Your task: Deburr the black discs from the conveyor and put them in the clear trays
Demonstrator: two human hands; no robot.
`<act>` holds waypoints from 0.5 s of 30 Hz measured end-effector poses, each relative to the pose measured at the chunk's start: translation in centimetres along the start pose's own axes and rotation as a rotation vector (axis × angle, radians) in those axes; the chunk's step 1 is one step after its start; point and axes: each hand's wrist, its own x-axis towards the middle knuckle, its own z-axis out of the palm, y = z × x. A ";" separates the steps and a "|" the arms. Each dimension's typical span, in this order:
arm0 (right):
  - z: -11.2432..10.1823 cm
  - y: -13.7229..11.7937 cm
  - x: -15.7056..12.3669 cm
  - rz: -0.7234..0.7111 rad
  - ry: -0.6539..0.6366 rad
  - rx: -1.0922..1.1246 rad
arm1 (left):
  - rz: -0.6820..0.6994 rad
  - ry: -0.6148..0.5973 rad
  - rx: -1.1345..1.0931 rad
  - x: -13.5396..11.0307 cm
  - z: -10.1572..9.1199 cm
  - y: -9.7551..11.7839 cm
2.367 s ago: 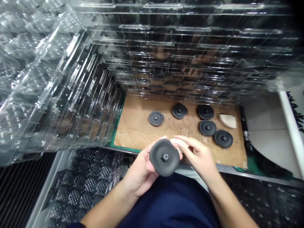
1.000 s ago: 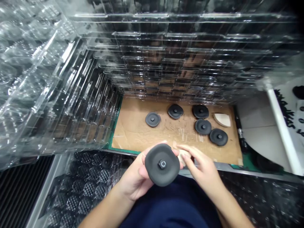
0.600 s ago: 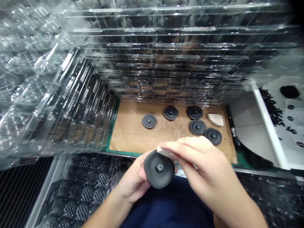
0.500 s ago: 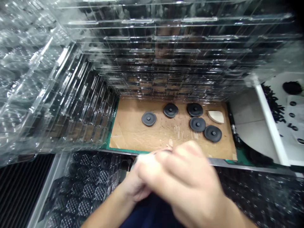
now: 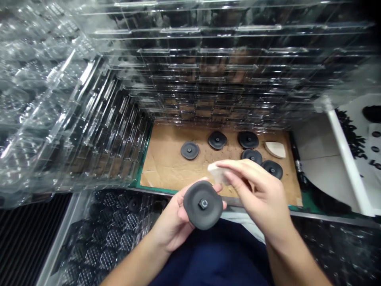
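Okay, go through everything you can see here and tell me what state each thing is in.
Left hand: holding the black disc up, centre stud facing the camera
Right hand: pinching a pale wedge above the disc
Five other black discs: lying flat on the cardboard sheet
Cream wedge: lying on the cardboard
Clear plastic trays: stacked high behind the cardboard

Cardboard sheet on green mat — five black rubber discs, pale wedge lying on it.

- Fig.: factory-type workstn for small parts
- Stacked clear plastic blister trays: high piles, multiple compartments, both sides
- Work surf.: worn cardboard sheet on green mat
- Identical black discs: batch of parts, laid out on sheet
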 end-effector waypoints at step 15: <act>0.4 -2.0 -1.5 -0.062 0.222 -0.120 | 0.018 0.079 -0.019 0.2 -0.1 -0.1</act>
